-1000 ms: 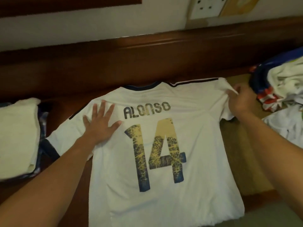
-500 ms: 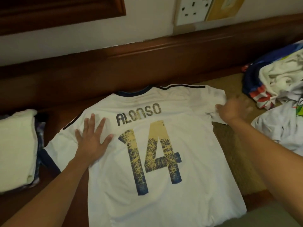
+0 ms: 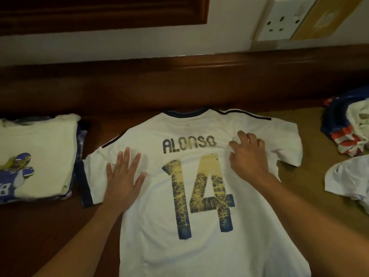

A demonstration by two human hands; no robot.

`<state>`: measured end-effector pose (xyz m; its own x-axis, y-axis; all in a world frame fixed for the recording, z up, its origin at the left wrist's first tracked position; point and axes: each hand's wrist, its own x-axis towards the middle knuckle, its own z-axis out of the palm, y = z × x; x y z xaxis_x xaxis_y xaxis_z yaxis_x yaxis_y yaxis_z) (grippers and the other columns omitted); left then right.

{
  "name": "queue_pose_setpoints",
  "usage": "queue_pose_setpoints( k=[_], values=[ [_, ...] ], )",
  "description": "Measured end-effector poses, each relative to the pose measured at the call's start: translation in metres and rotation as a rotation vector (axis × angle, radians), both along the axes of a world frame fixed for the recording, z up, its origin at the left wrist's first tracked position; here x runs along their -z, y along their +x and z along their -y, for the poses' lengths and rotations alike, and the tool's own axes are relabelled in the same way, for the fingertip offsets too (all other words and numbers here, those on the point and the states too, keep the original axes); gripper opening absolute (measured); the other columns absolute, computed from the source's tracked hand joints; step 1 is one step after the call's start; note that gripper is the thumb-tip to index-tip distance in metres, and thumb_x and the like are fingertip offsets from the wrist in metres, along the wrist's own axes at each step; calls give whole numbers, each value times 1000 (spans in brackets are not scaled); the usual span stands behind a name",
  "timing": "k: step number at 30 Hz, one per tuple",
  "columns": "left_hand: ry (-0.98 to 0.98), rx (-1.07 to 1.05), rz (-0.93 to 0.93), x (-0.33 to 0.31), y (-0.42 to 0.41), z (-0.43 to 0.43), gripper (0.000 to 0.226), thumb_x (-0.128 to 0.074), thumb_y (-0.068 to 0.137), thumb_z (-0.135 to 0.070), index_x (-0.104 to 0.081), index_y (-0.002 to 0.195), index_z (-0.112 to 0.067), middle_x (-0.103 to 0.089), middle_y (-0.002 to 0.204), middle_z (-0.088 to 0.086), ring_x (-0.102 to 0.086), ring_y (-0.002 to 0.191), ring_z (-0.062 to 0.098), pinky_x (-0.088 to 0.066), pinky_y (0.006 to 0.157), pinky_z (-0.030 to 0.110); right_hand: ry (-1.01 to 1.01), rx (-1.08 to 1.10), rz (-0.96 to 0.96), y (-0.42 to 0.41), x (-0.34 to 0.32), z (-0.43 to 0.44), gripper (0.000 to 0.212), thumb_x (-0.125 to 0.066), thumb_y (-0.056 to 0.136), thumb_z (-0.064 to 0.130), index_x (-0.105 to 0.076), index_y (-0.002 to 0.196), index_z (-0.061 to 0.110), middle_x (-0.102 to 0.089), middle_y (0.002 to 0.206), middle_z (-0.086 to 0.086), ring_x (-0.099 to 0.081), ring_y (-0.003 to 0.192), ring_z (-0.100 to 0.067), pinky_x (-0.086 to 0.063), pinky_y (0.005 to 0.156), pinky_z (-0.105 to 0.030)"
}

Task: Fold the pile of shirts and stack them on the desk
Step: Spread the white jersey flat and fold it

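A white jersey (image 3: 199, 246) printed "ALONSO 14" lies back-up and spread flat on the wooden desk (image 3: 50, 226). My left hand (image 3: 123, 176) presses flat on it beside the left sleeve, fingers straight and spread. My right hand (image 3: 249, 154) sits near the right shoulder with curled fingers pinching a small bunch of the jersey's fabric. A stack of folded shirts (image 3: 40, 152), a cream one with a blue figure on top, is at the left. The unfolded pile of shirts (image 3: 347, 132) lies at the far right.
A loose white shirt (image 3: 349, 180) hangs at the right edge below the pile. A raised wooden ledge (image 3: 179, 86) runs along the back of the desk under the wall, where a wall socket (image 3: 279, 21) sits at the upper right.
My right hand has moved left from the right sleeve's edge onto the shoulder area and now bunches fabric there. My left hand stays flat on the jersey. The camera has moved closer.
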<state>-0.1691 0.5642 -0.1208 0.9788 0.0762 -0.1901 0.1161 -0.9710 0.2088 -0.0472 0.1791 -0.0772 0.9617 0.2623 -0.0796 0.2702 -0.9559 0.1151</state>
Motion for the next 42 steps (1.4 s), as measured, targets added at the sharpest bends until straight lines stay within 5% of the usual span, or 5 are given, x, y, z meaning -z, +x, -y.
queue_pose_setpoints(
  k=[9, 18, 27, 37, 42],
  values=[
    [-100, -171, 56, -15, -89, -11, 61, -28, 103, -55, -34, 156, -25, -12, 169, 6, -9, 156, 24, -14, 124, 52, -14, -116, -146, 14, 0, -81, 37, -57, 89, 26, -65, 125, 19, -58, 129, -9, -49, 114, -34, -36, 93, -45],
    [-319, -639, -31, -24, -183, 0, 39, -54, 93, -58, -56, 122, -32, -45, 120, -7, -45, 109, 10, -43, 94, 31, 191, -430, -326, -10, -24, -222, 40, -49, 102, 31, -55, 142, 25, -58, 133, -9, -51, 119, -29, -43, 99, -43],
    [-355, -559, -154, -32, -222, 2, 40, -55, 85, -74, -59, 107, -40, -39, 113, -19, -35, 105, 4, -41, 95, 30, 163, -610, -482, -69, -24, -342, 46, -48, 104, 44, -51, 146, 26, -55, 140, -7, -56, 120, -27, -49, 96, -37],
    [-232, -431, -159, -32, -263, 16, 42, -53, 89, -69, -67, 107, -34, -44, 112, -12, -41, 107, 11, -34, 90, 34, 289, -311, -436, -106, -5, -413, 56, -59, 93, 60, -61, 118, 10, -63, 111, -11, -63, 100, -31, -49, 71, -38],
    [-247, -481, -122, -32, -274, 19, 30, -59, 92, -56, -69, 106, -31, -52, 112, -9, -47, 107, 15, -37, 90, 35, 301, -263, -426, -115, 1, -416, 34, -64, 95, 30, -58, 120, 8, -63, 113, -14, -65, 99, -33, -55, 77, -41]
  ],
)
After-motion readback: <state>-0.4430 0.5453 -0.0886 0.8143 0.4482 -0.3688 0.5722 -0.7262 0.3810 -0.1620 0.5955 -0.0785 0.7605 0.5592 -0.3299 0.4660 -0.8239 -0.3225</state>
